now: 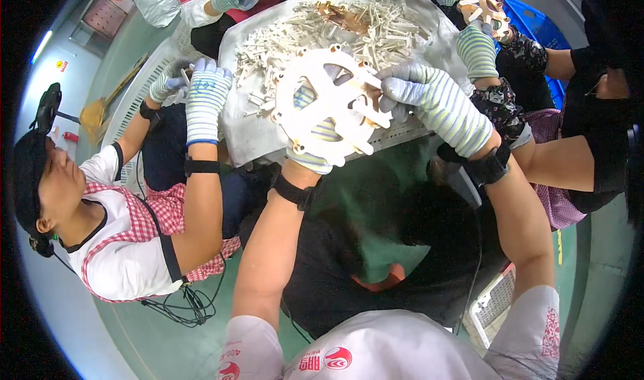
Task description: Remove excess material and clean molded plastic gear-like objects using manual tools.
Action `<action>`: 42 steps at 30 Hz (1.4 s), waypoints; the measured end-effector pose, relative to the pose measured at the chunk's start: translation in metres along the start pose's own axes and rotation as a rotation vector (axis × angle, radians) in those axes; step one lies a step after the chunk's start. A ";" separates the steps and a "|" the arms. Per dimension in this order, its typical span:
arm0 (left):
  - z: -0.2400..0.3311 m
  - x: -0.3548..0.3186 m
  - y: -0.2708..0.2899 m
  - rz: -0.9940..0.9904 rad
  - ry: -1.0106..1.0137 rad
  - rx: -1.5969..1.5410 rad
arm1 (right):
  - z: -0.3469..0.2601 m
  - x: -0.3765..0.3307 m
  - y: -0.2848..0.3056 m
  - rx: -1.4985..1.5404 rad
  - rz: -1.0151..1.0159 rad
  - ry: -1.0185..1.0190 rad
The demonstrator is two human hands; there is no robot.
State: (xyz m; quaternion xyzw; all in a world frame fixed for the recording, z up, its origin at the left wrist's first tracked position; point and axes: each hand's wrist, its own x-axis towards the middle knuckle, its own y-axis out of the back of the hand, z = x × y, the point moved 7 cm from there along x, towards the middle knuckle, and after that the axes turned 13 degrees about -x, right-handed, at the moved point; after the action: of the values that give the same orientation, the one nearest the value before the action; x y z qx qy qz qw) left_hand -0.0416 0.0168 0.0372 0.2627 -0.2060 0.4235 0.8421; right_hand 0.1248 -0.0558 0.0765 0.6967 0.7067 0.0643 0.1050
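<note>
A round cream-white plastic frame [329, 108], with wide openings between its spokes and small brownish knobs around its rim, is held up before me. My left hand [310, 161], in a striped glove, is closed around it from behind and below; glove stripes show through the openings. At the frame's right edge, beside short projecting prongs, my right hand [439, 105] has thumb and fingers pinched together. What sits between those fingertips is hidden. Behind the frame, a heap of small white plastic pieces [268, 58] covers much of the table.
White sheeting [235, 135] covers the worktable. At my left a co-worker [127, 239] in a checked apron handles a small piece. Co-workers' gloved hands [477, 48] hold similar frames across and to the right. A blue crate [537, 28] stands far right, a white basket [492, 306] lower right.
</note>
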 end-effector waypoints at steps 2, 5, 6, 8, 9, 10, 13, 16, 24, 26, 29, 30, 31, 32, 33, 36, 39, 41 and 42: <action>-0.008 -0.003 -0.001 0.017 0.043 -0.089 | 0.000 0.001 -0.003 -0.005 0.019 0.016; -0.009 -0.010 -0.004 -0.035 0.074 -0.020 | 0.007 -0.001 -0.002 0.030 0.078 -0.061; -0.008 -0.011 -0.005 -0.062 0.072 0.032 | 0.005 -0.001 -0.002 -0.003 0.077 -0.046; -0.004 -0.011 -0.003 -0.097 0.059 0.129 | 0.000 -0.002 -0.002 -0.068 0.068 -0.013; -0.001 -0.009 -0.002 -0.088 0.025 0.174 | -0.004 -0.002 -0.003 -0.057 0.049 0.004; -0.002 -0.007 -0.001 -0.099 0.047 0.172 | -0.009 -0.001 -0.001 -0.062 0.077 0.009; -0.001 0.002 0.005 -0.063 0.013 0.207 | -0.026 -0.005 0.000 -0.126 0.149 0.061; -0.002 0.005 0.009 -0.039 0.003 0.203 | -0.066 -0.019 0.002 -0.664 0.440 0.372; -0.003 -0.006 0.005 -0.055 0.020 0.057 | -0.086 -0.034 -0.044 -1.115 0.426 0.689; -0.005 -0.008 0.006 -0.049 0.034 -0.015 | -0.086 -0.036 -0.049 -1.123 0.434 0.713; -0.013 -0.012 0.005 -0.031 0.080 -0.265 | -0.086 -0.037 -0.055 -1.226 0.423 0.707; -0.017 -0.013 0.005 -0.021 0.105 -0.458 | -0.086 -0.038 -0.056 -1.241 0.412 0.702; -0.021 -0.014 0.002 -0.013 0.140 -0.725 | -0.087 -0.038 -0.058 -1.253 0.409 0.701; -0.024 -0.015 -0.001 -0.012 0.177 -1.010 | -0.088 -0.040 -0.058 -1.264 0.406 0.700; -0.026 -0.016 -0.005 -0.026 0.212 -1.279 | -0.090 -0.040 -0.059 -1.273 0.414 0.703; -0.025 -0.018 -0.014 -0.107 0.299 -1.889 | -0.099 -0.045 -0.052 -1.179 0.448 0.720; -0.028 -0.017 -0.014 -0.088 0.334 -2.150 | -0.110 -0.051 -0.039 -1.259 0.574 0.804; -0.025 -0.016 -0.019 -0.181 0.310 -2.104 | -0.107 -0.045 -0.035 -1.252 0.558 0.788; -0.024 -0.016 -0.020 -0.211 0.269 -2.009 | -0.104 -0.042 -0.036 -1.203 0.526 0.776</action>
State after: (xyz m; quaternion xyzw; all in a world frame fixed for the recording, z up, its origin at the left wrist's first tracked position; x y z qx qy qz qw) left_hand -0.0309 0.0118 0.0041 -0.5987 -0.3459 0.0045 0.7224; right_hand 0.0656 -0.0923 0.1708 0.5923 0.3466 0.7015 0.1919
